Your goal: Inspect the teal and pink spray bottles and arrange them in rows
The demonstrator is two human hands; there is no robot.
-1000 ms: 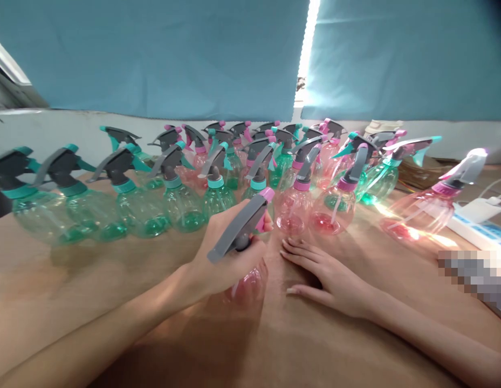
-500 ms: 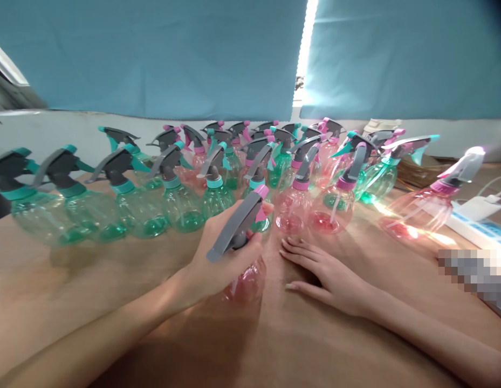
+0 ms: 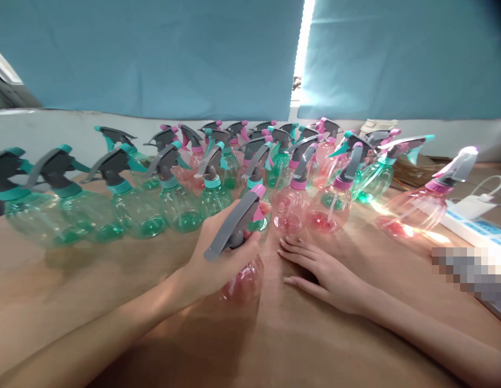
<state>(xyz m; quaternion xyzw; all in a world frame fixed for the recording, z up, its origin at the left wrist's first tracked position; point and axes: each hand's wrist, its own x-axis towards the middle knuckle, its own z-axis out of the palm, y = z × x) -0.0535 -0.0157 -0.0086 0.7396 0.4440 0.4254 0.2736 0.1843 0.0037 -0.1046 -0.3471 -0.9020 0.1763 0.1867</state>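
My left hand is wrapped round the neck of a pink spray bottle with a grey and pink trigger head. The bottle is upright at the middle of the wooden table, and the fingers partly hide its collar. My right hand lies palm down on the table to the right, fingers stretched out, holding nothing. Just beyond it are two pink spray bottles. A row of green spray bottles with teal collars runs along the left, beyond my left hand.
More pink and green spray bottles crowd the back of the table. A lone pink spray bottle stands at the right, beside a white power strip with a plugged-in charger. Blue blinds hang behind.
The whole view has shifted slightly, so everything appears a little further left. Both hands keep the same pose, the left one still round the pink spray bottle.
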